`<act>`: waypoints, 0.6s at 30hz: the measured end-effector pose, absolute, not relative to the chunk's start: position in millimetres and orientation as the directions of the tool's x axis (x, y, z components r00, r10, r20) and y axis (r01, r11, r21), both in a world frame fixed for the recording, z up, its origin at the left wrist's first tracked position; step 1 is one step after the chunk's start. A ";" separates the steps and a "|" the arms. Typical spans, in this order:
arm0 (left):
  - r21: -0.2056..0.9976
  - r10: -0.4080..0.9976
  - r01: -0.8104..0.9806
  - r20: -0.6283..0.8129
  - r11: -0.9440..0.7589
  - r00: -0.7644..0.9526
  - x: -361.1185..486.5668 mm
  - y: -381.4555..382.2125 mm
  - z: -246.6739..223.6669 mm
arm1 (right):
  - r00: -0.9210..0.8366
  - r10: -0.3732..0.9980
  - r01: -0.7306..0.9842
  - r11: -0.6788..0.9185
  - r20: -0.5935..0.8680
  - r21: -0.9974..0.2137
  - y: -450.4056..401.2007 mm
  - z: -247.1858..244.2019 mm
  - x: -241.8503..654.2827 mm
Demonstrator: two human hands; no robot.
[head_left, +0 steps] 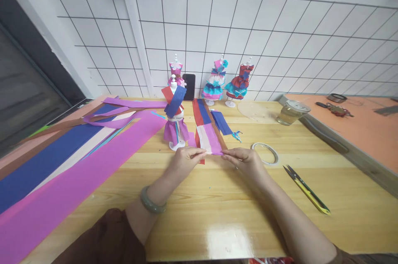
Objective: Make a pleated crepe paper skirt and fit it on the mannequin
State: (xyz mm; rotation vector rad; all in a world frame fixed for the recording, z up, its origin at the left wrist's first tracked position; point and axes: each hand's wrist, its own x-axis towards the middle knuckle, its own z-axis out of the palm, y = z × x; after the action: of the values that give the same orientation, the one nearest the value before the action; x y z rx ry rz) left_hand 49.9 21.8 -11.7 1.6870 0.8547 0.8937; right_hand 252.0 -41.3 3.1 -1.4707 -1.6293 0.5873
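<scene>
Colours shown: a pink-and-white crepe paper strip (209,139) lay over red and blue paper strips (199,116) on the honey-yellow wooden table (217,201). The small white mannequin (175,118) wore a red-and-blue sash and magenta skirt. Long magenta (77,181), navy (46,160) and brown sheets lay alongside; the thread snips (306,189) were yellow and black.

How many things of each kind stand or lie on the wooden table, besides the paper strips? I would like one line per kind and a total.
Dressed mini mannequins: 4
Phone: 1
Tape roll: 1
Thread snips: 1
Glass cup: 1
Total: 8
The left hand and right hand pinch a purple strip.
</scene>
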 end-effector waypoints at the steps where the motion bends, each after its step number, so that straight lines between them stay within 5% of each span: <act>1: 0.960 0.861 0.118 0.167 -0.252 0.480 49.9 21.9 -11.1 | 0.025 0.956 0.577 0.225 0.292 -0.785 -41.6 4.2 252.2; 12: 0.951 0.836 0.072 0.225 -0.300 0.501 50.4 22.1 -10.9 | 0.120 0.964 0.517 0.142 0.236 -0.844 -43.8 6.3 249.0; 18: 0.997 0.855 -0.027 0.077 -0.074 0.513 53.2 25.4 -16.9 | 0.139 0.986 0.381 0.029 0.088 -0.924 -43.3 10.5 244.9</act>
State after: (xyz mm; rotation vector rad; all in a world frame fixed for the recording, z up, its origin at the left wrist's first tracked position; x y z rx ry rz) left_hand 53.2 25.4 -16.9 1.4688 0.7596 0.8579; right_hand 244.9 -43.3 10.5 -1.5079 -1.3915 0.8401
